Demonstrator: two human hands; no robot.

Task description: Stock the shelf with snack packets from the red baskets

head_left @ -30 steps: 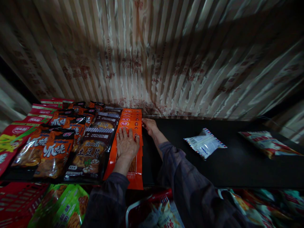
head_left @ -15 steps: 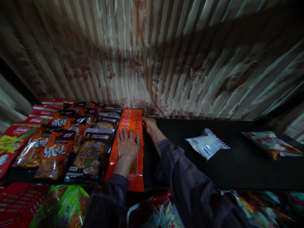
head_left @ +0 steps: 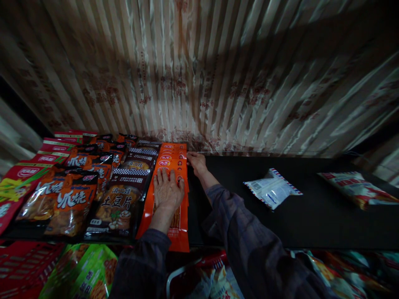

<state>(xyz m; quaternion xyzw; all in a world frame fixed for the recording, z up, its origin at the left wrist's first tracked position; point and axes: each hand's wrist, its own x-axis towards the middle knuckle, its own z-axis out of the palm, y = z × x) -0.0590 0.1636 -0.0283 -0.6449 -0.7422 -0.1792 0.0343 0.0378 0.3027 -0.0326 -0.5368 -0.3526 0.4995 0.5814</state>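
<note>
Several orange snack packets point(head_left: 181, 232) lie overlapped in a column on the black shelf point(head_left: 224, 195). My left hand point(head_left: 168, 191) rests flat on the front packet, its fingers spread. At the right edge of the column, toward the back, my right hand point(head_left: 198, 163) is closed, fingertips against the side of the packets. Whether those fingers pinch a packet edge is hard to see. Directly left of the orange packets is a row of dark potato-chip bags point(head_left: 115, 203).
Orange-and-black snack bags point(head_left: 73, 203) and red-and-green bags point(head_left: 25, 178) fill the left. A white packet point(head_left: 272, 190) and a red-and-white bag point(head_left: 355, 187) lie right. Striped curtain point(head_left: 193, 74) hangs behind. Below are a red basket point(head_left: 28, 265) and a green bag point(head_left: 90, 270).
Almost nothing differs. My right forearm has shifted very slightly, while both hands stay at the same places on the orange packets.
</note>
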